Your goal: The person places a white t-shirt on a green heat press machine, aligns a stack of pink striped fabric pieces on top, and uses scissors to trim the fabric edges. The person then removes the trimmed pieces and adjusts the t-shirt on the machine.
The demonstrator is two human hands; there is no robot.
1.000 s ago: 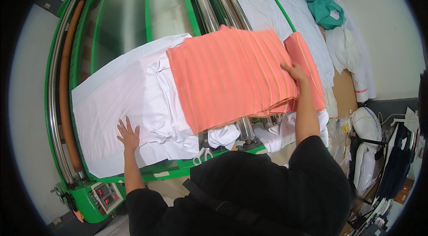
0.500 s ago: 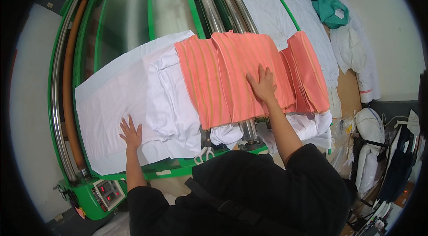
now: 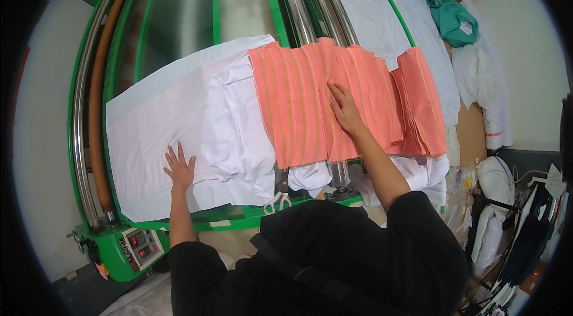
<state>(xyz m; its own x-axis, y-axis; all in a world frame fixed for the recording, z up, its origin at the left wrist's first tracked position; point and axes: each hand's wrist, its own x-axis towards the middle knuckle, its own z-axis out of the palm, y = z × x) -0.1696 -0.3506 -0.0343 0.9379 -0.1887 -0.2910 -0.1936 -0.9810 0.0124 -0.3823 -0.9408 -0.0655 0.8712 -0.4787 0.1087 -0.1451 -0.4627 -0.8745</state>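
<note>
My left hand (image 3: 180, 167) lies flat with spread fingers on a white sheet (image 3: 146, 119) at the left of the machine. My right hand (image 3: 346, 108) rests on coral striped fabric (image 3: 292, 101), its fingers stretched out against a raised fold. That fabric lies in several wide folds, with yellowish stripes and frayed lower edges. At its right end a thicker folded stack (image 3: 422, 101) of the same cloth stands a little higher. Between the sheet and the stripes lies a crumpled white cloth (image 3: 242, 128). What lies under the coral fabric is mostly hidden.
The green machine (image 3: 122, 256) has a brown roller (image 3: 106, 107) at left, metal rollers (image 3: 296, 5) behind the fabric and a control panel (image 3: 142, 247). White-handled scissors (image 3: 278, 201) hang at the front edge. Teal cloth (image 3: 453, 17) and white fabric (image 3: 388, 23) lie at back right.
My right hand has slid left across the coral fabric, and a fold now bunches up beside its fingers. My left hand stays flat on the white sheet. The whole view has shifted slightly.
</note>
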